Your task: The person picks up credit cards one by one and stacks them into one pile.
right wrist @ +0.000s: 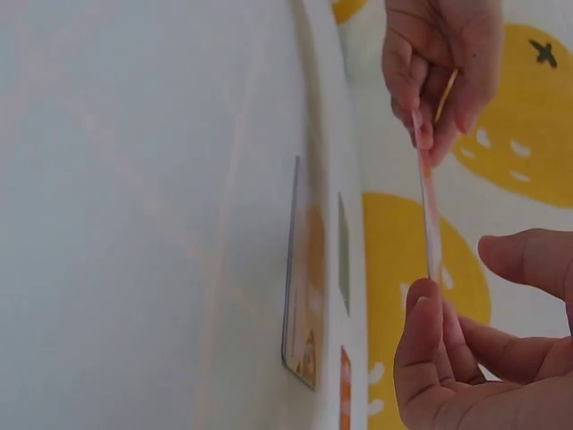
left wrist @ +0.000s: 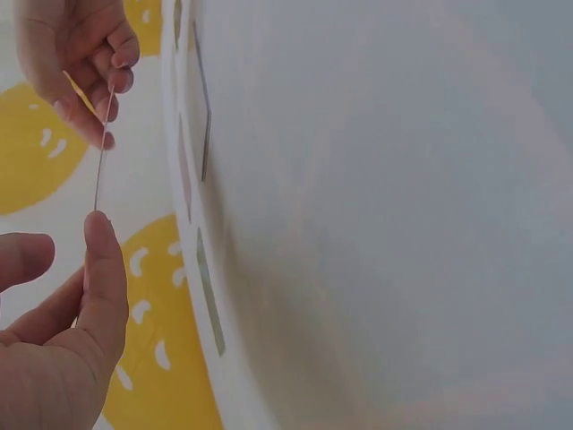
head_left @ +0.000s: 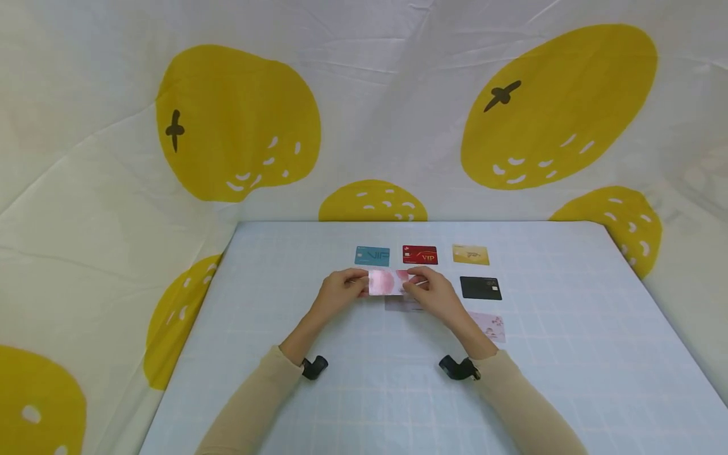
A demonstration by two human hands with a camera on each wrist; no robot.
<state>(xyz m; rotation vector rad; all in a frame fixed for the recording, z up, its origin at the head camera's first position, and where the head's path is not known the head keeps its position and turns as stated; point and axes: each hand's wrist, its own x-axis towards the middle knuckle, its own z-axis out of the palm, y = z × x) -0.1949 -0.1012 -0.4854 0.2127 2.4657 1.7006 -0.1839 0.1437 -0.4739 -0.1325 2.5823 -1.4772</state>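
A pink-and-white card [head_left: 382, 282] is held up over the table between both hands, its printed face toward the head camera. My left hand [head_left: 338, 292] grips its left end with the fingertips. At the opposite end, my right hand [head_left: 435, 294] grips the card, fingers partly covering that edge. Seen nearly edge-on, the card [right wrist: 430, 210] is a thin strip in the right wrist view. Beneath it, a pale pinkish card [head_left: 402, 304] lies partly hidden. Another pale pink card [head_left: 493, 327] with a floral print is partly covered by the right forearm.
Along the back lie a blue VIP card [head_left: 372, 256], a red VIP card [head_left: 420, 254] and a gold card [head_left: 471, 254]. A black card [head_left: 480, 288] lies right of the right hand. The table [head_left: 580, 379] has a pale checked cover; a fruit-print cloth [head_left: 392, 126] hangs behind.
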